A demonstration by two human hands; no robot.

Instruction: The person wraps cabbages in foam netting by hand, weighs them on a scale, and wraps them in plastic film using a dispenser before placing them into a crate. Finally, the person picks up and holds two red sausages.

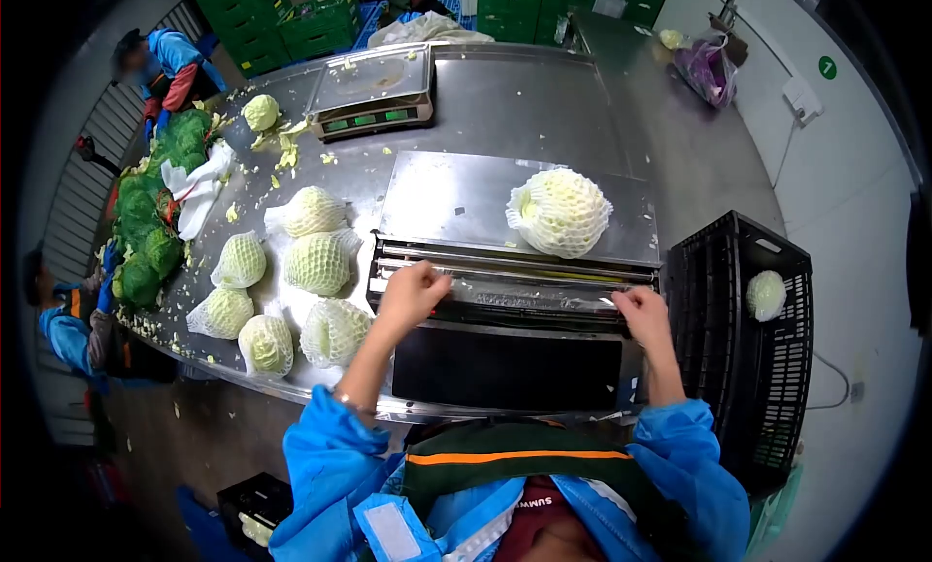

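The clear film [524, 296] lies stretched from side to side along the near side of the wrapping machine [505, 263], which sits by the near edge of the desk [544, 96], toward its right end. I have the film by its two ends. My left hand [416, 296] is nearly closed at the left end, fingers curled in and thumb drawn against them in a pinch, the back of the hand upward; its forearm slants up and inward from the near left. My right hand [641, 315] is partly closed at the right end, thumb and forefinger brought together at the film and pointing inward to the left, with the wrist bent and the forearm coming almost straight away from me. I cannot tell exactly how much film is between the fingertips of either hand.

Just in front of me, on the near side of the rollers, is the flat black plate [507, 368]. Beyond the rollers, on the steel panel [437, 198], rests a cabbage in a white foam net [559, 213], nearer my right hand. To my left a group of netted cabbages [317, 263] stands on the desk, and farther off, toward the far edge, is the scale [374, 91]. Past the desk's right edge is a black crate [743, 368] with one pale cabbage [766, 296] in it. Two co-workers [180, 67] are at the desk's left edge, beside green net bags [155, 213].
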